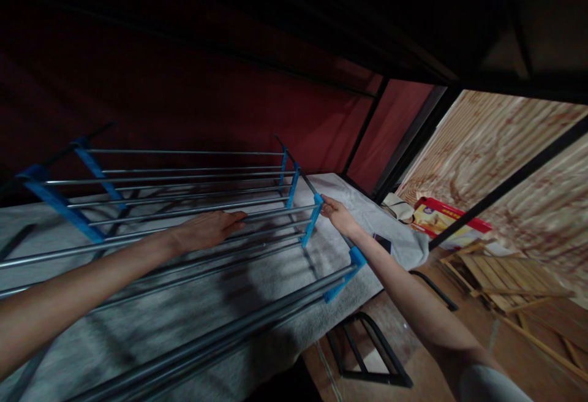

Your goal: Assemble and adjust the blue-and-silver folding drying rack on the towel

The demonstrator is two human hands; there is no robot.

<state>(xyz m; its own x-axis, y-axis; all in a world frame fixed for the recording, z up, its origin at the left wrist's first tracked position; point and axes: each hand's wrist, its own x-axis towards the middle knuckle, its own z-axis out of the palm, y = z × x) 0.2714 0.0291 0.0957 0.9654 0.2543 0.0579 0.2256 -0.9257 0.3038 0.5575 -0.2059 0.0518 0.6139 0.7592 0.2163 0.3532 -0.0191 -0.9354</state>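
Observation:
A rack of grey metal tubes [197, 211] with blue plastic connectors lies on its side across a grey cloth-covered bed [257, 328]. On one of its middle tubes my left hand [209, 230] rests with its fingers stretched out flat, not wrapped around it. My right hand [337, 215] is closed at the outer end of a blue connector [314, 218], at the rack's right side; its fingertips are partly hidden. Nearer to me, another blue connector [353, 267] joins the front tubes, below my right forearm.
A dark phone [382, 243] lies on the bed beyond my right forearm. Dark bed-frame posts [416, 138] and a red wall covering [220, 95] enclose the far side. On the floor at right are a folded wooden chair [509, 279], a red box [441, 215] and a black metal frame [372, 353].

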